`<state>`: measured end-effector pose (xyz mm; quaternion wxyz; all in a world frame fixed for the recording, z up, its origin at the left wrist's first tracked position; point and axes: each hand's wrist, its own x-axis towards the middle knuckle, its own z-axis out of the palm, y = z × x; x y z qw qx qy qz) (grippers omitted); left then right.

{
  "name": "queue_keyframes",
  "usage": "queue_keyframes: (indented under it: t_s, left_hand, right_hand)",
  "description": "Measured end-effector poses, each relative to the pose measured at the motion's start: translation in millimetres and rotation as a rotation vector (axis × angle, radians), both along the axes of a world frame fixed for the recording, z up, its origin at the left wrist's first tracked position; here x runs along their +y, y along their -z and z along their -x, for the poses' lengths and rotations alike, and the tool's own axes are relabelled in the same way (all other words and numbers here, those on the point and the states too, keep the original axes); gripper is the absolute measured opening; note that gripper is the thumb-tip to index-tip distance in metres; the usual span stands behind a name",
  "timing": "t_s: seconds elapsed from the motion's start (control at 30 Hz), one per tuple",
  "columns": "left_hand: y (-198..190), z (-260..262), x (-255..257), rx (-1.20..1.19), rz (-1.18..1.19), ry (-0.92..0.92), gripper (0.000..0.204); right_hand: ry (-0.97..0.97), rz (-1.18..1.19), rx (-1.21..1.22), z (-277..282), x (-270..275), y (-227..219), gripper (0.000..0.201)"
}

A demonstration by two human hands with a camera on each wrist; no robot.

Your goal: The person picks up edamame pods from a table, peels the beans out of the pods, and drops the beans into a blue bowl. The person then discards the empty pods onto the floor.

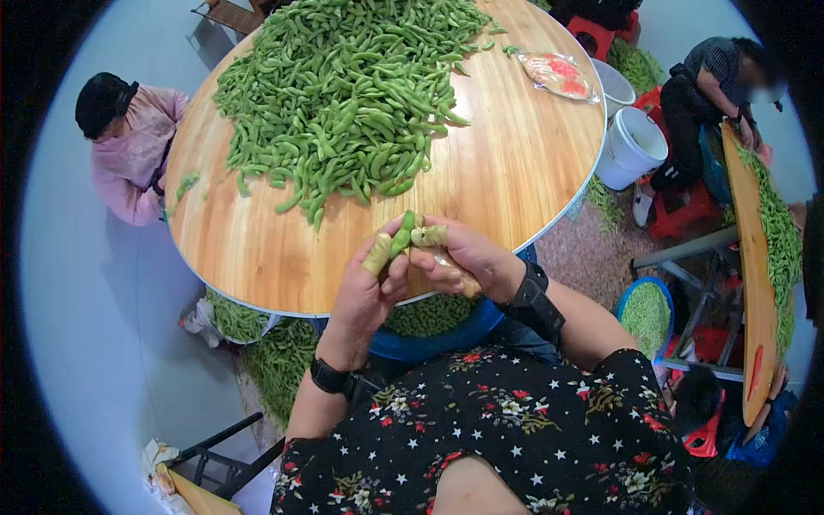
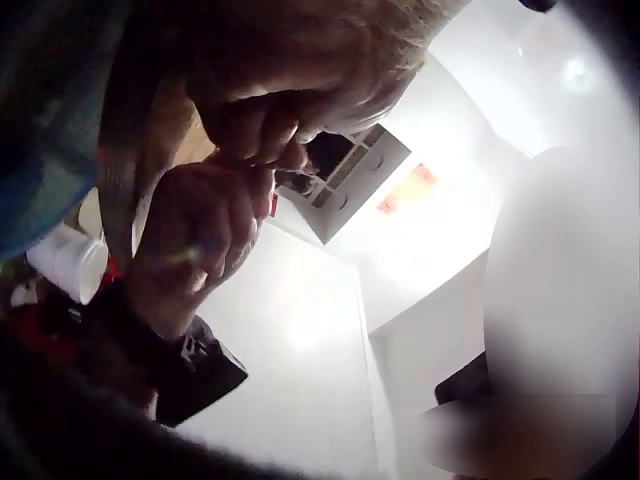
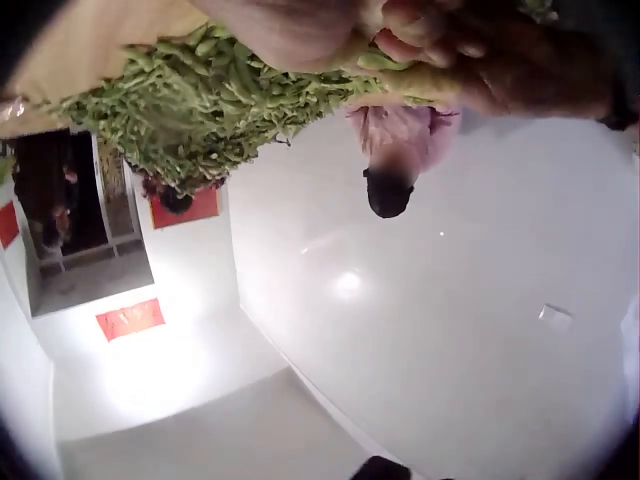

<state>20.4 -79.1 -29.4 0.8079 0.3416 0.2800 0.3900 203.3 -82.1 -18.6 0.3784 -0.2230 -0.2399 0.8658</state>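
Over the front edge of the round wooden table (image 1: 481,189), my left hand (image 1: 365,287) pinches a green bean pod (image 1: 402,237) between thumb and fingers. My right hand (image 1: 472,257) meets it at the pod's right side, thumb and fingers curled at the pod. Both thumbs wear yellowish covers. A large heap of pods (image 1: 343,112) lies beyond the hands. In the left wrist view the left hand (image 2: 300,70) and right hand (image 2: 200,230) touch, dark, with the pod not visible. The right wrist view shows the right hand (image 3: 300,25) beside the left hand (image 3: 520,75).
A blue tub (image 1: 468,330) of shelled beans sits below the table edge. A plastic packet (image 1: 560,75) lies at the table's right, with white buckets (image 1: 631,159) beside it. One person in pink (image 1: 133,154) sits at the left; another (image 1: 712,90) sits at the right.
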Motion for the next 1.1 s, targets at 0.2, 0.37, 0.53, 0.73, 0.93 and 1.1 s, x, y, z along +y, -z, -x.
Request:
queue_keyframes:
  t_s: [0.2,0.37,0.53,0.73,0.93,1.1]
  left_hand:
    - [-25.9,4.0,5.7,0.989,-1.346,-0.294,0.034]
    - [-19.0,1.2,5.5,1.118,-1.52,-0.334,0.035]
    - [-5.3,-2.8,8.8,1.009,-1.366,-0.398,0.035]
    - [4.6,-2.6,19.4,0.936,-1.092,-0.388,0.023]
    - [-13.6,15.2,29.1,0.646,-0.452,-0.011,0.017]
    - [-5.4,11.0,27.8,0.596,-0.58,-0.072,0.022]
  right_hand:
    - [0.121,-0.109,-0.443,4.5,-1.5,-21.4,0.016]
    - [0.18,-0.346,-0.616,13.4,-5.0,-19.2,0.016]
    - [0.2,-0.364,-0.76,22.7,-3.8,-20.3,0.015]
    - [0.34,-0.559,-0.908,30.4,1.2,7.9,0.015]
    - [0.277,-0.897,-1.108,11.7,13.9,-4.8,0.02]
    - [0.338,-0.96,-1.218,11.2,9.7,-7.4,0.019]
